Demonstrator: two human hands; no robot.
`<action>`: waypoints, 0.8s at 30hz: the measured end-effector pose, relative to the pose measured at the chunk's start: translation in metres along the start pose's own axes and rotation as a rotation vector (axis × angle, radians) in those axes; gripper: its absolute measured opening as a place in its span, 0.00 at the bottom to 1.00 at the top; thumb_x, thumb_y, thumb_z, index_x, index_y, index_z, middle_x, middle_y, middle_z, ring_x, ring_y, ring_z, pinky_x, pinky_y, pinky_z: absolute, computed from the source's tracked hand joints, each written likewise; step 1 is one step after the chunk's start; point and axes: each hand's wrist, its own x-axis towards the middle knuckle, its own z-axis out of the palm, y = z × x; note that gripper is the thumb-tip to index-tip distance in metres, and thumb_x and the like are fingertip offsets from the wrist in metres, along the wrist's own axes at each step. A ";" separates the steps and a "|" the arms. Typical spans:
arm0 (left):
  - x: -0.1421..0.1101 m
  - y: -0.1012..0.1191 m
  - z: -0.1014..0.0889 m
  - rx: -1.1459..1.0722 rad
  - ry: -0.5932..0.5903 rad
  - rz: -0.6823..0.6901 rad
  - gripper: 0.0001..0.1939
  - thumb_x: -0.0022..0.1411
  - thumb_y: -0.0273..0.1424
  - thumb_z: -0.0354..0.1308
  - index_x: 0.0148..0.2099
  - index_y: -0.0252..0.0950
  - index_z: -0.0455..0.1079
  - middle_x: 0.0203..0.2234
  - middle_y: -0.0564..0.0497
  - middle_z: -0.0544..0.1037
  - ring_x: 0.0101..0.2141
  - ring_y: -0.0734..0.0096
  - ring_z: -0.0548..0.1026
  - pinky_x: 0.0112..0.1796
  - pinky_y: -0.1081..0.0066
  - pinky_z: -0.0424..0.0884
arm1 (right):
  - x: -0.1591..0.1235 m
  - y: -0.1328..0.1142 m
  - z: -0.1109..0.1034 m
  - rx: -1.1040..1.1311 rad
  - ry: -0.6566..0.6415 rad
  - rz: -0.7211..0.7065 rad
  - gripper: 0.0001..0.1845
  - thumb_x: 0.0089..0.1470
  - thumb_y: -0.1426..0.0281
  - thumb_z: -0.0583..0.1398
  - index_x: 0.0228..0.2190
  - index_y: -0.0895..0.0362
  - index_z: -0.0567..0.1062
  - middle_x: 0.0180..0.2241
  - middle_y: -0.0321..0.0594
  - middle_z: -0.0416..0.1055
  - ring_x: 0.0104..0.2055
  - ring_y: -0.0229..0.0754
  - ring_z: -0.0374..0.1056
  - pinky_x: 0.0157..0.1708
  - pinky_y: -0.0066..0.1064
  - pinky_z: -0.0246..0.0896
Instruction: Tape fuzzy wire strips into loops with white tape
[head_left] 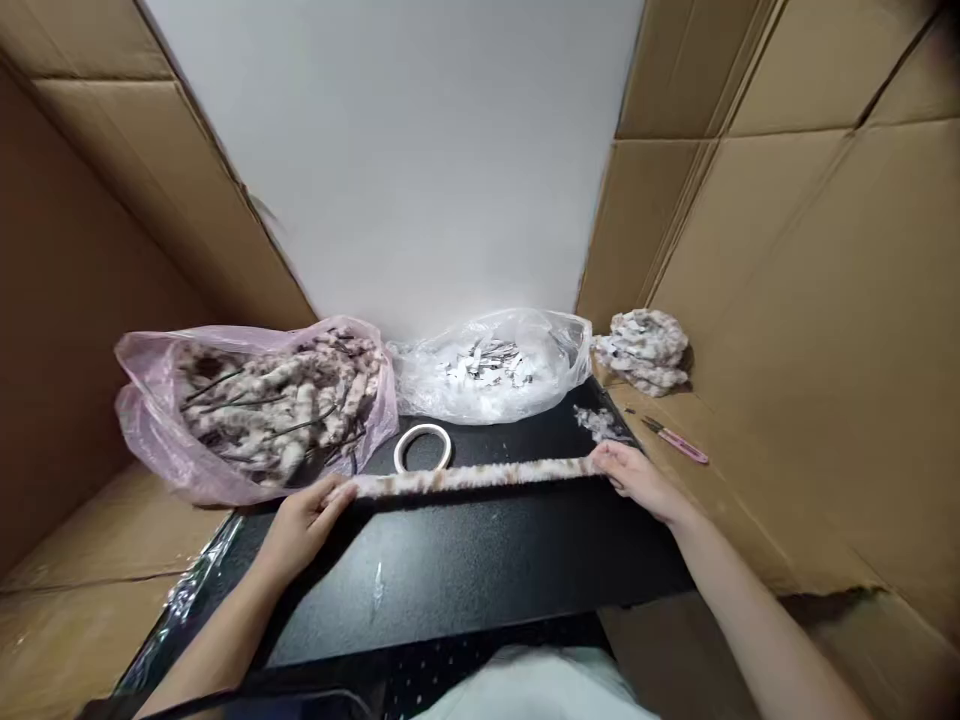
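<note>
Basically, nearest first: pale cloth (532, 690) at bottom ctr of the frame, w/ the two bare forearms coming in from the lower L and lower R. Black table (465, 570) fills the lower middle. L hand (304, 525), left of ctr, has thumb and fingers pinched on one end of a fuzzy strip (472, 478); R hand (630, 478), right of ctr, grips the other end the same way, fingertips closed round it.

Strip is white w/ brown patches, stretched btwn the hands across mid-frame, over the table. Long axis runs L–R, approx. level, w/ the R end a bit higher in frame; ends point at the L and R sides. Looks straight, w/o much sag.

Just behind it, tape roll (403, 450), lower edge overlapped by the strip; can't tell if they touch. Knife (679, 440), pink handle, lies at R on cardboard, angled down to the R. Fluff (600, 422) sits near the table's R edge.

Farther back: pink bag (150, 400) at L, full of fuzzy pcs w/ dark stems; clear bag (555, 375) at ctr w/ white scraps; fuzzy heap (645, 350) at R. White wall (420, 160) at top ctr, btwn cardboard (810, 300) sides.
</note>
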 end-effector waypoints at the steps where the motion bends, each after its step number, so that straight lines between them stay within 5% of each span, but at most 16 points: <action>1: 0.001 -0.001 0.000 -0.001 0.000 -0.007 0.21 0.60 0.47 0.49 0.31 0.35 0.71 0.24 0.54 0.76 0.27 0.68 0.74 0.30 0.79 0.67 | 0.000 0.000 0.000 0.000 0.001 0.002 0.23 0.46 0.50 0.63 0.26 0.57 0.66 0.16 0.22 0.47 0.15 0.26 0.42 0.15 0.19 0.34; 8: 0.001 -0.004 -0.002 -0.037 0.046 -0.031 0.20 0.58 0.46 0.52 0.29 0.35 0.72 0.23 0.53 0.77 0.27 0.67 0.73 0.30 0.78 0.67 | 0.004 0.006 -0.005 0.046 0.021 0.011 0.23 0.42 0.50 0.65 0.25 0.56 0.67 0.14 0.24 0.55 0.14 0.28 0.50 0.14 0.22 0.46; 24: 0.001 -0.004 -0.003 -0.059 0.070 -0.022 0.20 0.58 0.44 0.50 0.21 0.36 0.58 0.16 0.57 0.58 0.20 0.74 0.59 0.23 0.77 0.55 | 0.005 0.002 -0.011 0.290 0.111 -0.030 0.26 0.38 0.51 0.69 0.24 0.56 0.64 0.14 0.22 0.49 0.15 0.25 0.41 0.14 0.19 0.39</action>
